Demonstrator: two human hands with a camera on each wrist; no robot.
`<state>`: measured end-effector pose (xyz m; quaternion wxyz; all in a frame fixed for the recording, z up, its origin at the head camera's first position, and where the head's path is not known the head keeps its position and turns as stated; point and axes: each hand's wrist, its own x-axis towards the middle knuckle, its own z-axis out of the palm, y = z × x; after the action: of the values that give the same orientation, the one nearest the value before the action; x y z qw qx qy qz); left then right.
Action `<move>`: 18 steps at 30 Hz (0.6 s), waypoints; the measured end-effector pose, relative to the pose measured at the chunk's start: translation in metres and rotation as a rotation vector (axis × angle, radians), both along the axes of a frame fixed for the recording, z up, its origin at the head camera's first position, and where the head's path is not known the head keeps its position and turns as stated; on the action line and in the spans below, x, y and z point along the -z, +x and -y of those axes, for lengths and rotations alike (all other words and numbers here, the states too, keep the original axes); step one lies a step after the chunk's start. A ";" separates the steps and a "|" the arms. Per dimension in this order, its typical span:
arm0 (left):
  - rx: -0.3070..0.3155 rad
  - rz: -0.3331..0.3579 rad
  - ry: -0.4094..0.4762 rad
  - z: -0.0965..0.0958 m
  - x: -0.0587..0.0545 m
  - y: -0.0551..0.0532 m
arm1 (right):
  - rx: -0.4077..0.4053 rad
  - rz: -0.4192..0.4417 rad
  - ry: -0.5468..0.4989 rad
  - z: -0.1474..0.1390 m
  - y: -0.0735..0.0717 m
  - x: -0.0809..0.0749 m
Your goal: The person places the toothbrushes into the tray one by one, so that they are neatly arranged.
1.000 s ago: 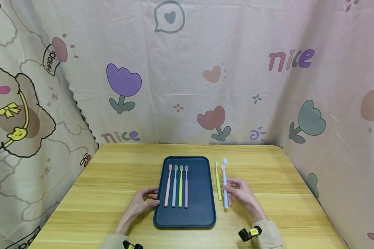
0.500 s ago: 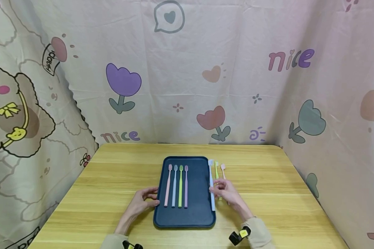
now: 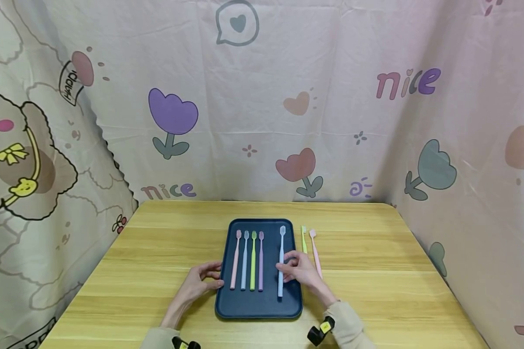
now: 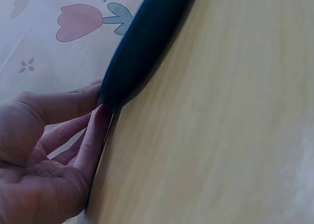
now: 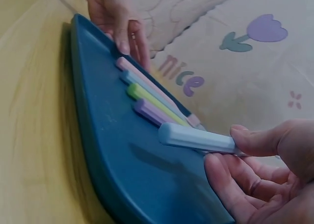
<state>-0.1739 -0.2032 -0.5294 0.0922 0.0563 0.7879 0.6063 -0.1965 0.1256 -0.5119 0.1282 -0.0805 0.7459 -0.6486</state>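
Note:
My right hand [image 3: 304, 272] pinches a light blue toothbrush [image 3: 281, 287] between thumb and fingers, over the right part of the dark blue tray [image 3: 262, 309]. In the right wrist view its handle [image 5: 196, 138] hangs above the tray floor and casts a shadow there. On the tray's left half lie a pink toothbrush [image 3: 235, 271], another blue toothbrush [image 3: 243, 271], a green toothbrush [image 3: 253, 271] and a purple toothbrush [image 3: 260, 271], side by side with heads away from me. My left hand [image 3: 197, 283] holds the tray's left edge, thumb on the rim [image 4: 110, 89].
Right of the tray, a second green toothbrush [image 3: 304, 240] and a second pink toothbrush [image 3: 316, 254] lie on the wooden table [image 3: 375, 252]; my right hand partly hides the green one. A printed curtain [image 3: 253, 116] hangs behind the table and along both sides.
My right hand has carried the blue toothbrush leftward, from beside the pink one on the table, across the tray's right rim to above the tray. The left hand and tray stay put.

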 end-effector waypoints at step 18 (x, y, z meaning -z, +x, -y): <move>-0.004 0.003 0.002 0.000 0.001 -0.001 | 0.026 -0.053 0.010 0.024 -0.006 0.009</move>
<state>-0.1745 -0.2031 -0.5302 0.0924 0.0540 0.7872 0.6073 -0.2021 0.1013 -0.5211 0.1003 -0.0872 0.7533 -0.6441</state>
